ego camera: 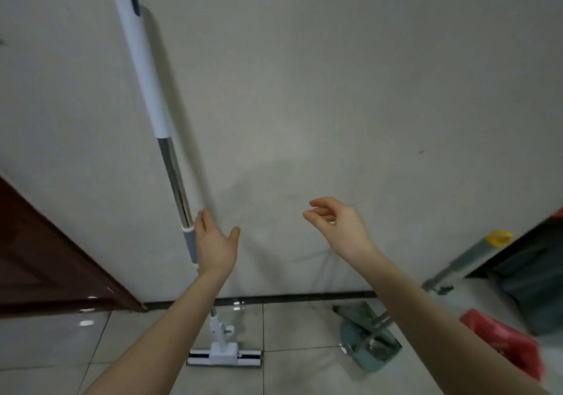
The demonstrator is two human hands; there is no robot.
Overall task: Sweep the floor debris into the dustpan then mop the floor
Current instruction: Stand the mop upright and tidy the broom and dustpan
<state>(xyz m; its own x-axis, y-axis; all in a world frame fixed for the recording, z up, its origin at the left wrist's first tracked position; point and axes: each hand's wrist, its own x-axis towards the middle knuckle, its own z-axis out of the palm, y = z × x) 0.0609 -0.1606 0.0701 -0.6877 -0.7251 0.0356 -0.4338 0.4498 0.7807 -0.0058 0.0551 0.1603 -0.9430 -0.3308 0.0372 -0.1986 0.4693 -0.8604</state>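
So your mop [158, 114] is leaning against the pale wall [335, 75], up at about 11 o'clock from the middle of the view, white grip on top, shiny metal tube under it, then a grey collar. Its flat head [224, 358] sits on the tiled floor [292, 327] down at 6 o'clock, right by the dark baseboard.

Your left hand [216, 242] is right at that grey collar, fingers straight and spread wide, thumb sticking out to the side. It's holding nothing; I can't tell if the far fingers actually touch the pole since the palm covers that bit.

Your right hand [338, 227] is out at 3 o'clock from the left one, well away from the mop, fingers loosely curled with nothing in them, just hanging in front of the wall.

The teal dustpan [370, 338] lies on the tiles at 5 o'clock, with a metal handle rising from it toward a yellow-capped end [498, 238] at 3 o'clock. Something red [502, 340] sits at the far 4 o'clock edge, blurry. Dark brown door [45, 257] at 8 o'clock.
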